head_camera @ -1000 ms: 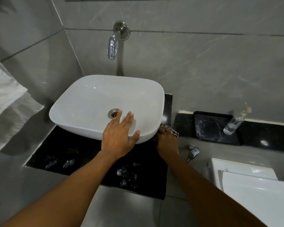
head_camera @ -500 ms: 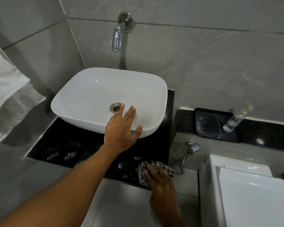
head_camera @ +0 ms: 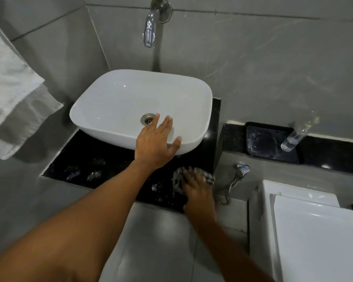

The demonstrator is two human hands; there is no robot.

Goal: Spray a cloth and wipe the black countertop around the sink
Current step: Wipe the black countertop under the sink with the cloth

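A white basin (head_camera: 118,98) stands on the black countertop (head_camera: 94,153). My left hand (head_camera: 155,143) rests flat on the basin's front rim, fingers spread, holding nothing. My right hand (head_camera: 198,190) presses a checked cloth (head_camera: 179,178) onto the countertop's front right corner, just below the basin. Its fingers cover most of the cloth. A clear spray bottle (head_camera: 293,137) stands tilted on the black ledge at the right. Pale wet smears show on the countertop to the left of the cloth.
A chrome tap (head_camera: 150,31) juts from the grey tiled wall above the basin. A black tray (head_camera: 271,141) lies on the right ledge, a small valve with hose (head_camera: 240,169) below it. The white toilet cistern (head_camera: 314,231) stands lower right. A white towel (head_camera: 10,94) hangs at the left.
My right hand slid the cloth from beside the basin's right side to the countertop's front edge, then slightly back toward the basin. My left hand stayed on the rim.
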